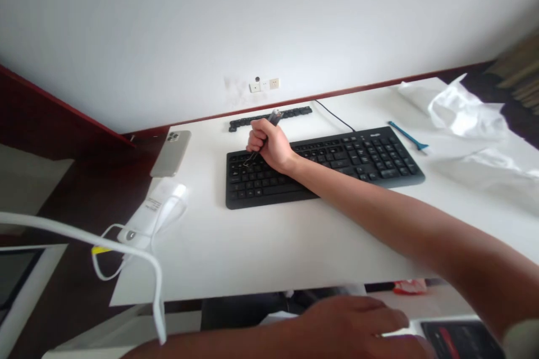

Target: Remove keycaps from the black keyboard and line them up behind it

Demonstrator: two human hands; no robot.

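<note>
A black keyboard lies on the white table. My right hand reaches across to the keyboard's left part and is closed in a fist round a keycap puller. Its grey handle sticks up out of the fist and its thin wire end points down onto the keys. A row of loose black keycaps lies behind the keyboard. My left hand rests low at the table's front edge, blurred, with its fingers stretched flat and nothing in them.
A phone lies face down at the table's left corner, with a white charger block and its cable in front of it. A blue tool and a crumpled white bag lie to the right. Wall sockets sit behind.
</note>
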